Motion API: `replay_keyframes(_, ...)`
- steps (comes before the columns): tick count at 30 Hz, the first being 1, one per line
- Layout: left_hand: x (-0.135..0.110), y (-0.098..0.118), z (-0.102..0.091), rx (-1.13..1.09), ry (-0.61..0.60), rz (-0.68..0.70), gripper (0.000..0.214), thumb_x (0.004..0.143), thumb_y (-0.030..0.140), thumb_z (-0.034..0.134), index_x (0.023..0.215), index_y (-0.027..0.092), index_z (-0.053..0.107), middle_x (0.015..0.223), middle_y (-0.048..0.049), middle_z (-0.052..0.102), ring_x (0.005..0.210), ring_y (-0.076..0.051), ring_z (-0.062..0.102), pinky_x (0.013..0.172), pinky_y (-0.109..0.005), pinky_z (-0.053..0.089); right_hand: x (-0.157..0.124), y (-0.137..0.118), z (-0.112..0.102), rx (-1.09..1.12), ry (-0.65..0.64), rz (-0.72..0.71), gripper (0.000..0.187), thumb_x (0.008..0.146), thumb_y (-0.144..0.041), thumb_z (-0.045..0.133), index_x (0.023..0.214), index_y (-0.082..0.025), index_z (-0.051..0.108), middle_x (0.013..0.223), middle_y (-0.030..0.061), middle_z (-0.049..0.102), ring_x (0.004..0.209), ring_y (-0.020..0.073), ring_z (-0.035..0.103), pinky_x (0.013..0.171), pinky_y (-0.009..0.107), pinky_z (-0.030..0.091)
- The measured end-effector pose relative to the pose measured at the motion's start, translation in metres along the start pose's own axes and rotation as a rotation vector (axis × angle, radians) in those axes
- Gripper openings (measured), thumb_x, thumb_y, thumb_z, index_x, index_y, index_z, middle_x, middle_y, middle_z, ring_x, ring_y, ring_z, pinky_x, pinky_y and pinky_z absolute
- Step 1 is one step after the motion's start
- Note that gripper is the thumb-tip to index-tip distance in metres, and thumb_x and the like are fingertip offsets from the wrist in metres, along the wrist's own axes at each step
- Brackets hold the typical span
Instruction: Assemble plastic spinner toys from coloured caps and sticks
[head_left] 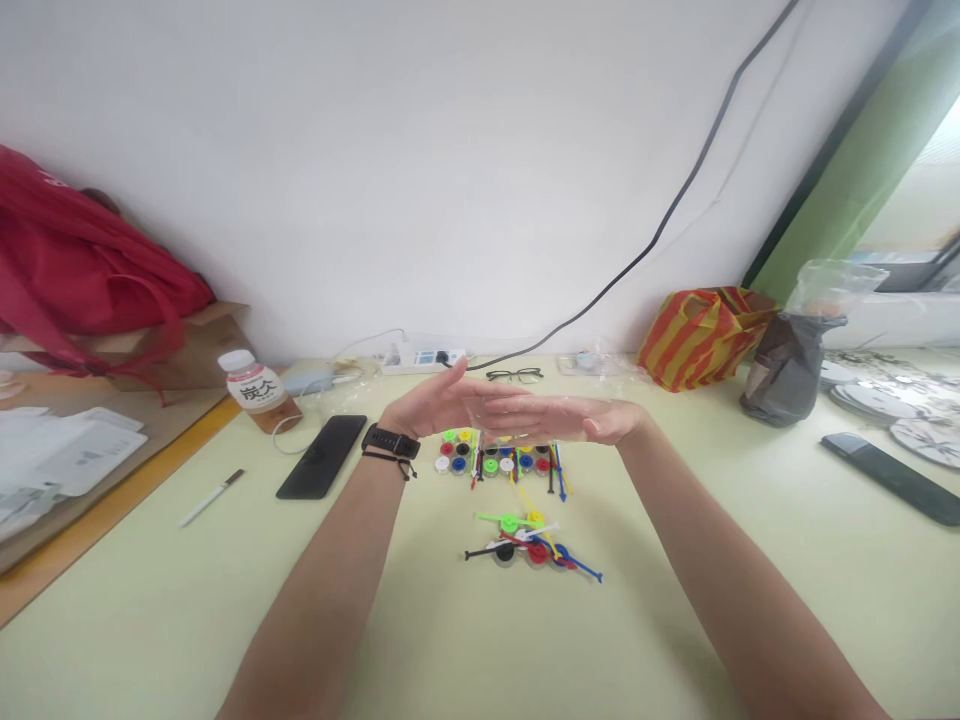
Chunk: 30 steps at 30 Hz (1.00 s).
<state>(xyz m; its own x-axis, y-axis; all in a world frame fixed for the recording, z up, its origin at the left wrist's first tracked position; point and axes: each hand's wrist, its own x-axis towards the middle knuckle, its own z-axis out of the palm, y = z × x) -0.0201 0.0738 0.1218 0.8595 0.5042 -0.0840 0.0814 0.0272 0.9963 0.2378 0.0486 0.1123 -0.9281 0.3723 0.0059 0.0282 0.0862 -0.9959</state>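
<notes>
My left hand (439,403), with a black watch (395,443) at the wrist, is raised over the table, fingers stretched out flat and thumb up. My right hand (581,416) points inward from the other side, its fingers also straight, and the fingertips of both hands overlap. Something see-through glints around the fingers; whether it is held I cannot tell. Just beyond and below are rows of coloured round discs (490,467) with thin coloured sticks (562,475), partly covered by my hands. Nearer to me lies a small group of similar discs (537,552) with forked-end sticks (585,568) across them.
At left are a phone (322,457), a white pen-like stick (213,498), a drink bottle (259,392) and a red bag (90,260). Glasses (515,375) and a power strip (421,361) lie by the wall. A striped bag (701,335) and a dark case (892,478) are right.
</notes>
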Motion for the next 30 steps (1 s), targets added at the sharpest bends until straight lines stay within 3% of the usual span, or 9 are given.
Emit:
replay_keyframes(2,0.002,0.001,0.000,0.021,0.041,0.037,0.087,0.081,0.091,0.045,0.125,0.023,0.075,0.140,-0.0128,0.068,0.138,-0.039,0.055,0.107,-0.046,0.048,-0.001,-0.001,0.000,0.003,0.028,0.013,0.119,0.055,-0.089,0.075,0.155,-0.032,0.045,0.171,0.0074,0.030,0.155,0.0365,0.032,0.122,0.051,0.032)
replay_keyframes(4,0.006,0.003,-0.001,0.061,0.163,0.155,0.081,0.087,0.085,0.046,0.130,0.022,0.072,0.139,-0.0150,0.068,0.134,-0.038,0.059,0.105,-0.046,0.049,-0.003,0.000,0.000,0.014,0.048,-0.008,0.117,0.059,-0.086,0.077,0.157,-0.032,0.042,0.170,0.0085,0.031,0.153,0.0363,0.036,0.121,0.052,0.033)
replay_keyframes(8,0.015,0.007,-0.002,0.294,0.665,0.480,0.059,0.096,0.066,0.054,0.129,0.020,0.068,0.125,-0.0148,0.075,0.114,-0.030,0.070,0.099,-0.041,0.052,-0.009,0.005,-0.005,0.070,0.123,-0.055,0.104,0.073,-0.080,0.074,0.159,-0.033,0.039,0.166,0.0101,0.040,0.150,0.0337,0.042,0.120,0.052,0.035)
replay_keyframes(10,0.017,0.010,0.003,0.474,0.797,0.526,0.050,0.096,0.059,0.059,0.127,0.020,0.067,0.121,-0.0126,0.075,0.111,-0.026,0.070,0.098,-0.038,0.052,-0.010,0.010,-0.008,0.105,0.193,-0.043,0.100,0.076,-0.082,0.068,0.159,-0.034,0.040,0.166,0.0085,0.040,0.151,0.0328,0.040,0.121,0.053,0.034)
replay_keyframes(15,0.023,0.012,0.028,0.928,0.784,0.519,0.047,0.094,0.047,0.067,0.135,0.024,0.063,0.130,-0.0098,0.070,0.123,-0.028,0.063,0.110,-0.042,0.045,-0.004,0.025,-0.012,0.306,0.272,-0.088,0.103,0.072,-0.098,0.048,0.151,-0.031,0.050,0.161,0.0071,0.048,0.152,0.0317,0.039,0.122,0.051,0.031)
replay_keyframes(20,0.039,0.004,0.050,1.275,0.505,0.537,0.089,0.076,0.061,0.081,0.150,0.023,0.051,0.155,-0.0143,0.051,0.152,-0.041,0.029,0.125,-0.054,0.027,0.008,0.032,-0.009,0.521,0.401,-0.090,0.111,0.070,-0.105,0.024,0.129,-0.022,0.066,0.142,0.0141,0.065,0.138,0.0357,0.053,0.113,0.052,0.042)
replay_keyframes(23,0.045,-0.004,0.057,1.414,0.390,0.490,0.105,0.065,0.062,0.087,0.154,0.024,0.045,0.159,-0.0150,0.043,0.155,-0.046,0.017,0.125,-0.061,0.020,0.012,0.033,-0.010,0.614,0.408,-0.074,0.102,0.074,-0.103,0.022,0.115,-0.022,0.070,0.125,0.0136,0.073,0.126,0.0364,0.062,0.102,0.053,0.049)
replay_keyframes(27,0.047,-0.013,0.059,1.522,0.423,0.412,0.100,0.069,0.038,0.085,0.156,0.021,0.039,0.156,-0.0153,0.044,0.152,-0.044,0.023,0.124,-0.059,0.021,0.014,0.033,-0.016,0.757,0.310,-0.135,0.082,0.086,-0.093,0.031,0.104,-0.022,0.069,0.104,0.0091,0.078,0.112,0.0336,0.069,0.098,0.054,0.052)
replay_keyframes(30,0.048,-0.017,0.054,1.534,0.486,0.350,0.093,0.071,0.027,0.076,0.155,0.018,0.037,0.148,-0.0159,0.050,0.142,-0.039,0.039,0.121,-0.054,0.027,0.014,0.030,-0.018,0.716,0.337,-0.094,0.079,0.089,-0.089,0.033,0.101,-0.019,0.069,0.097,0.0105,0.078,0.107,0.0311,0.071,0.100,0.052,0.053)
